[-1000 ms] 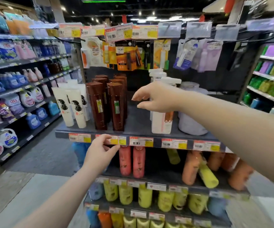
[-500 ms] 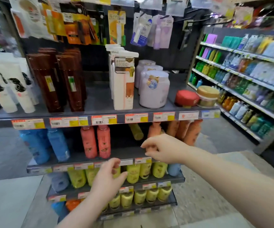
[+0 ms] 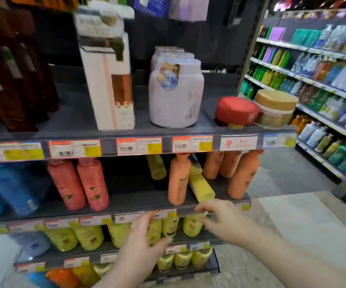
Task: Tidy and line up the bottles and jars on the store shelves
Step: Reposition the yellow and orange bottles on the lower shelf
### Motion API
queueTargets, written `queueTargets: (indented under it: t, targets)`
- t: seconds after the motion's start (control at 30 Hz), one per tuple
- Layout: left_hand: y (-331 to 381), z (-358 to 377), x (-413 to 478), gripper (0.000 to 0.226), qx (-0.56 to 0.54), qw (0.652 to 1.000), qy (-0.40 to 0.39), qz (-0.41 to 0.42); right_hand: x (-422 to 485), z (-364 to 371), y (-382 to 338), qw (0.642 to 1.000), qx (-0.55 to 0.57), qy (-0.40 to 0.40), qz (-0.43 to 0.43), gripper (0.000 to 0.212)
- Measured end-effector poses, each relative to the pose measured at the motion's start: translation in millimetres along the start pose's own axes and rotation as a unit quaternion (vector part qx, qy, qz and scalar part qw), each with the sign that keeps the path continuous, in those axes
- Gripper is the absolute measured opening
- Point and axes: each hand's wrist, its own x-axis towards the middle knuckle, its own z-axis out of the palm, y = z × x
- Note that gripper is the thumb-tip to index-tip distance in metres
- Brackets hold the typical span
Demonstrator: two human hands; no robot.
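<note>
2 pink-red plastic bottles (image 3: 93, 183) | 2 tilted yellow plastic bottles (image 3: 201, 187) | seemingly 4 orange plastic bottles (image 3: 178, 179) | white carton (image 3: 107, 86): "3.5" | left hand (image 3: 141, 248) grip released | right hand (image 3: 222, 221) grip loose, empty

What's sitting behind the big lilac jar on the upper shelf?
Behind the front lilac jar a row of matching jars shows only its tops. Their bodies are covered, so the count is unclear.
</note>
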Motion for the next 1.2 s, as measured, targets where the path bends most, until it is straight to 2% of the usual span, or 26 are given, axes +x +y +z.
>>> queueTargets:
  t: [0.2, 0.33, 0.5, 0.57, 0.63, 0.7, 0.8, 0.87, 0.97, 1.0, 1.03, 1.1, 1.2]
  targets:
    - [-0.3, 43.6, 65.6, 0.077, -0.018, 0.998, 0.055, 0.004, 53.4, 18.8, 56.2, 0.998, 0.038, 0.045, 0.024, 0.033]
    - [-2.8, 66.0, 106.8, 0.088, -0.033, 0.994, 0.103, 0.005, 87.9, 33.8, 79.1, 0.994, 0.073, 0.066, 0.052, 0.048]
    - [-9.4, 95.1, 141.0, 0.101, -0.051, 0.992, 0.111, -0.015, 133.1, 50.5, 101.3, 0.983, 0.130, 0.064, 0.112, 0.060]
    - [-12.2, 102.6, 149.9, 0.093, -0.055, 0.992, 0.110, -0.012, 148.5, 56.1, 107.5, 0.977, 0.141, 0.050, 0.150, 0.074]
    - [-15.4, 109.1, 157.2, 0.073, -0.064, 0.992, 0.106, -0.002, 160.6, 61.4, 111.3, 0.965, 0.190, 0.033, 0.180, 0.085]
    - [-19.1, 113.7, 160.8, 0.058, -0.071, 0.992, 0.108, 0.004, 167.6, 66.6, 113.6, 0.950, 0.247, 0.031, 0.189, 0.084]
    - [-23.8, 118.7, 162.3, 0.046, -0.064, 0.990, 0.123, 0.009, 171.6, 73.6, 117.5, 0.934, 0.305, 0.046, 0.181, 0.068]
    - [-25.0, 120.5, 163.3, 0.047, -0.061, 0.989, 0.131, 0.009, 167.0, 75.8, 118.0, 0.920, 0.346, 0.059, 0.171, 0.055]
    - [-25.6, 121.3, 161.3, 0.063, -0.047, 0.989, 0.143, -0.003, 150.8, 77.0, 117.7, 0.910, 0.380, 0.078, 0.144, 0.030]
    - [-25.3, 121.9, 158.5, 0.072, -0.044, 0.988, 0.146, -0.008, 143.3, 77.0, 116.9, 0.909, 0.385, 0.084, 0.134, 0.028]
    - [-24.6, 122.5, 153.9, 0.078, -0.039, 0.987, 0.155, -0.011, 135.6, 76.6, 115.4, 0.908, 0.389, 0.091, 0.124, 0.031]
    - [-20.9, 124.2, 142.2, 0.082, -0.030, 0.982, 0.186, -0.013, 117.5, 74.5, 110.9, 0.903, 0.400, 0.106, 0.116, 0.050]
    - [-11.4, 126.0, 122.9, 0.051, -0.053, 0.978, 0.203, 0.008, 86.4, 72.5, 104.7, 0.888, 0.430, 0.123, 0.112, 0.072]
